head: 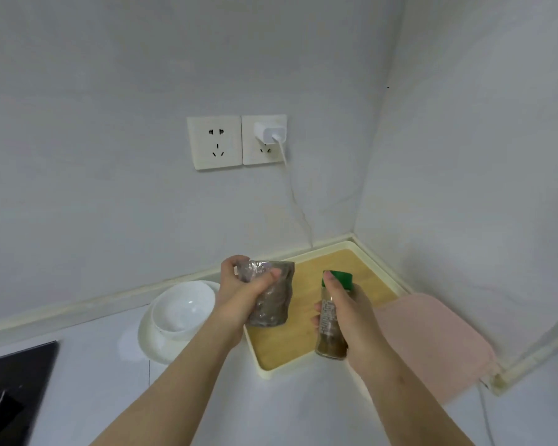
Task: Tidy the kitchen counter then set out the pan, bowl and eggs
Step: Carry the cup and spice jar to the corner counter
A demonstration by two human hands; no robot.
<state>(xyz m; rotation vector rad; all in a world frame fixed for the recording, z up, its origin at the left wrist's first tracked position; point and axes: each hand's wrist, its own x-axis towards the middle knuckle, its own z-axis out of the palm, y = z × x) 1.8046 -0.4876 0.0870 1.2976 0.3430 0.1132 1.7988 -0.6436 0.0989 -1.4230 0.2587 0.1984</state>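
Note:
My left hand (244, 289) grips a clear jar wrapped in plastic film (276, 304), filled with something dark, held above the left part of a cream tray with a wooden base (306, 284). My right hand (348, 313) grips a slim glass spice bottle with a green cap (331, 320) over the tray's front right. A white bowl (182, 305) stands on a white plate (149, 341) left of the tray. No pan or eggs are in view.
A pink board (438, 339) lies right of the tray against the corner wall. A black cooktop (13, 381) fills the lower left. Two wall sockets sit above; a white charger (269, 132) is plugged in, its cable (298, 207) dropping behind the tray.

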